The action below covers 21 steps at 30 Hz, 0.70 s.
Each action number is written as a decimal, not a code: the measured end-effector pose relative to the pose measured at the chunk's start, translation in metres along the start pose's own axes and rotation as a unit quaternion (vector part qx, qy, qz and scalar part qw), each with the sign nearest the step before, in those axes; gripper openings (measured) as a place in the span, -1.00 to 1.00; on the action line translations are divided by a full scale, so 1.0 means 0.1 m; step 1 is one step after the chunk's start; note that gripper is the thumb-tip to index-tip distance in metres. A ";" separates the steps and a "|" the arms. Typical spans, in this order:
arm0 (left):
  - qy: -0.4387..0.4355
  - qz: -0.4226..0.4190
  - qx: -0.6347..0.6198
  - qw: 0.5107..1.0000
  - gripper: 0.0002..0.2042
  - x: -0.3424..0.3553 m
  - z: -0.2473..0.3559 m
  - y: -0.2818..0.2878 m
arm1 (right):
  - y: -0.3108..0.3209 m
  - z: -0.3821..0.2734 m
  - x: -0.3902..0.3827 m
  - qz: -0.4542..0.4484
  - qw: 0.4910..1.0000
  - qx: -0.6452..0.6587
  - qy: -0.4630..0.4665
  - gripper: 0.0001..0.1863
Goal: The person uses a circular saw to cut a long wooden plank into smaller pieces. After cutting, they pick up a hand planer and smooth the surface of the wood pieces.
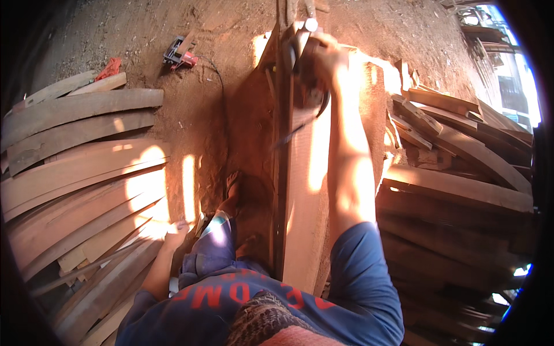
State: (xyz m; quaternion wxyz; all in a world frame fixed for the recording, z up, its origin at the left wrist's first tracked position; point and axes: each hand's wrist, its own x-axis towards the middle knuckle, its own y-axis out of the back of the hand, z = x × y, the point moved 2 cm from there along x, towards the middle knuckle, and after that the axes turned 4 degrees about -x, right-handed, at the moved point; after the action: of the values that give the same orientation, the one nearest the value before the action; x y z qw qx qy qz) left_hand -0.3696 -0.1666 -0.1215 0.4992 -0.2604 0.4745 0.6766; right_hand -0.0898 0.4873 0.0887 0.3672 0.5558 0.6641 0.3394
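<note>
My right arm reaches far forward, and my right hand (332, 56) is closed around the top of a dark corded power tool that looks like an electric planer (311, 92). The planer rests at the far part of a long wooden plank (306, 230), its black cord trailing back over the wood. Along the plank's left side runs a narrow dark beam (280, 155). My left hand (176, 233) hangs low by the near end of the left board pile, fingers curled; glare hides whether anything is in them.
Stacked boards (86, 167) fill the left side, with a red cloth (108, 68) at their far end. A red circular saw (182, 55) lies on the dusty ground, its cord running toward my bare foot (232, 180). Another pile of planks and offcuts (461, 179) stands on the right.
</note>
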 end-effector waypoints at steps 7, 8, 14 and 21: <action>-0.012 -0.142 0.032 0.989 -0.57 0.31 0.49 -0.50 | 0.16 0.29 0.46 0.003 0.989 0.132 0.064 -0.74; -0.152 -0.130 0.110 0.974 -0.59 0.39 0.45 -0.68 | 0.09 0.30 0.29 0.006 0.983 0.182 -0.004 -0.76; 0.162 -0.336 -0.380 0.846 -0.54 0.11 1.23 -2.06 | -0.31 1.60 -1.28 -0.015 0.974 0.224 -0.025 -0.67; 0.126 -0.259 -0.551 0.783 -0.60 -0.59 1.18 -2.54 | -0.05 1.46 -5.76 -0.009 0.961 0.252 -0.113 -0.80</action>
State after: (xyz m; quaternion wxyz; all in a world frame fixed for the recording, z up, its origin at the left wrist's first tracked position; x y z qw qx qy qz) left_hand -0.0990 -0.0720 -0.1210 0.3629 -0.6873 -0.0061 0.6292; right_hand 0.0983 -0.0762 0.0748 0.2911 0.6589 0.6873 0.0933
